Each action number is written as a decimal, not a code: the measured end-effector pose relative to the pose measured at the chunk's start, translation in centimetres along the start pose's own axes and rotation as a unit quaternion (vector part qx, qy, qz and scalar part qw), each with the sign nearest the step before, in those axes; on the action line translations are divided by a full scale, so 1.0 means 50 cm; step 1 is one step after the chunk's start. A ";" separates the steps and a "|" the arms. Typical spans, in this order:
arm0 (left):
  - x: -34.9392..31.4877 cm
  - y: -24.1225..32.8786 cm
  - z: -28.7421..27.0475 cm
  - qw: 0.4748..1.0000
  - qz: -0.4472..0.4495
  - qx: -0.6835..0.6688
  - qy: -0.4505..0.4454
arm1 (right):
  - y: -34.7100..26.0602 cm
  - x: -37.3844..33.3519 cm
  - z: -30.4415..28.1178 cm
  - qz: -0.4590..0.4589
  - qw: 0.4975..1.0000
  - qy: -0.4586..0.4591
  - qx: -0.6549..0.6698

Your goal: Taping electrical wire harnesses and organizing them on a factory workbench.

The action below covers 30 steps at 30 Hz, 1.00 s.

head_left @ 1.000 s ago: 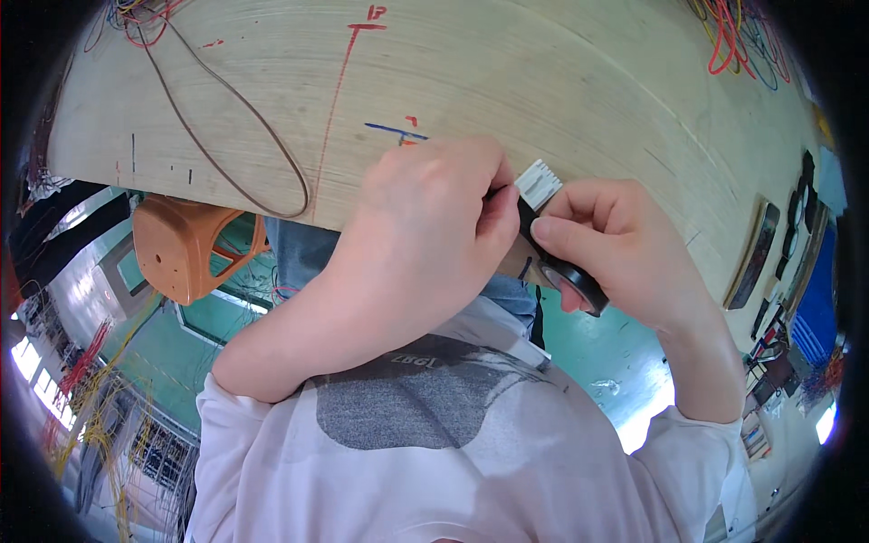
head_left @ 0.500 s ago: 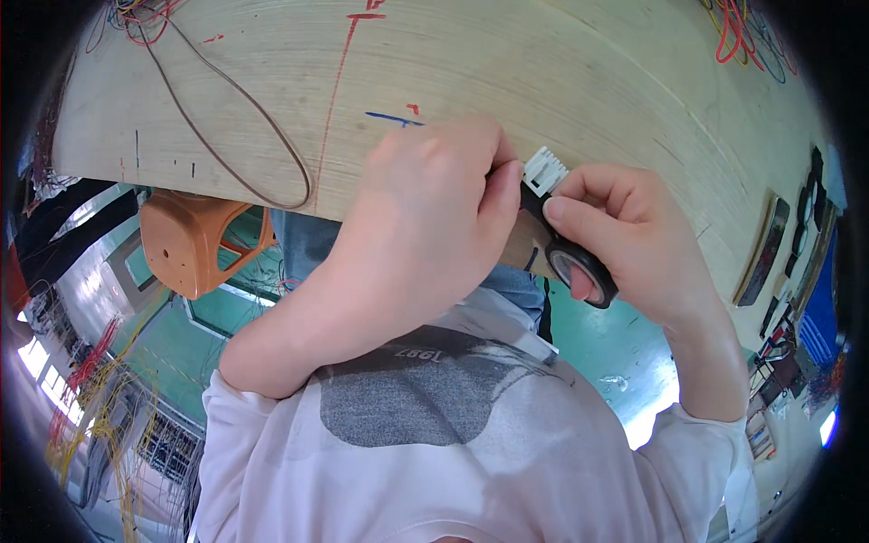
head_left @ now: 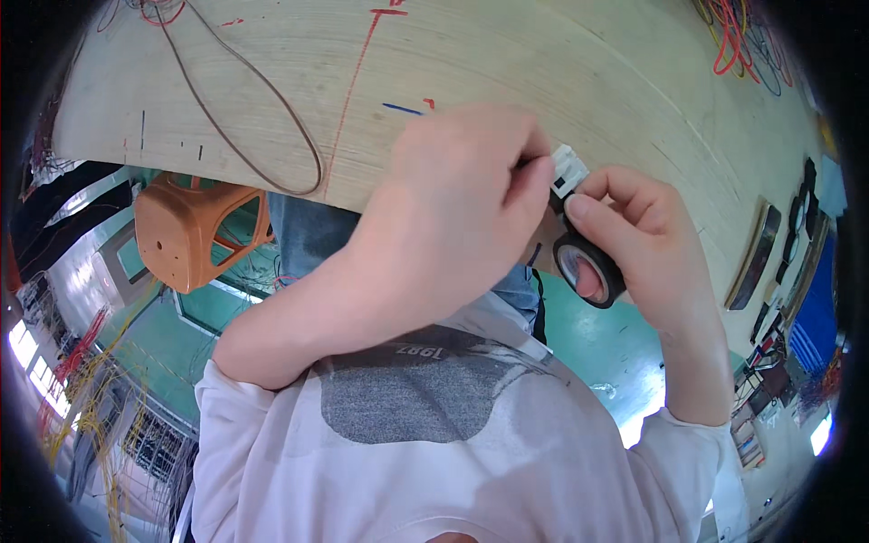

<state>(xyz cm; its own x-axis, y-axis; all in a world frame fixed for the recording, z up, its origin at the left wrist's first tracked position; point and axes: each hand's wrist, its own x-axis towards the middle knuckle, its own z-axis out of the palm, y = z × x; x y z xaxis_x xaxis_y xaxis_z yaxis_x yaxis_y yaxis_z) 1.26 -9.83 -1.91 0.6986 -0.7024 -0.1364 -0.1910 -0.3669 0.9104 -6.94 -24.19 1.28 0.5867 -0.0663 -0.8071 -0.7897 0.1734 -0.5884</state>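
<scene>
A roll of black tape (head_left: 568,262) hangs from my right hand (head_left: 638,222), with a finger through its core and the thumb pressing near the strip that leads up from it. The strip runs to a white plastic connector (head_left: 569,169) with a slotted face, between my two hands. My left hand (head_left: 471,181) is closed in a pinch at the connector's left side. Its back faces up and hides what the fingertips hold. Both hands are over the front edge of the wooden table (head_left: 507,54).
A looped brown wire (head_left: 262,81) lies on the table's left. Coloured wires (head_left: 738,45) lie at the far right corner, a dark flat bar (head_left: 754,253) at the right edge. An orange stool (head_left: 172,240) stands below left, near hanging wires (head_left: 90,380).
The view has shifted slightly. Both hands and the connector sit a little further right, and the tape roll is turned to a steeper angle, closer below the connector.
</scene>
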 end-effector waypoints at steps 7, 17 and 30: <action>-0.019 0.006 -0.052 0.887 -0.250 -0.374 -0.107 | -0.009 -0.034 0.017 -0.055 0.996 0.017 -0.062; -0.057 0.020 -0.077 0.936 -0.123 -0.320 -0.082 | -0.032 -0.018 0.040 -0.233 0.961 -0.024 -0.149; -0.082 -0.018 -0.064 0.698 -0.276 -0.645 -0.144 | -0.035 -0.016 0.053 -0.316 0.935 -0.093 -0.132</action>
<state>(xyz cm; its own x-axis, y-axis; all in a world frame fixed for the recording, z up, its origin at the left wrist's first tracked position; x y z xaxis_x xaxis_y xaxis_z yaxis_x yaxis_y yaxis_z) 0.77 -4.68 -0.91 0.2174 -0.8326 -0.5094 0.9621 0.0947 0.2558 -5.55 -21.82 3.11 0.9524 0.1036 -0.2866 -0.2777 -0.0929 -0.9562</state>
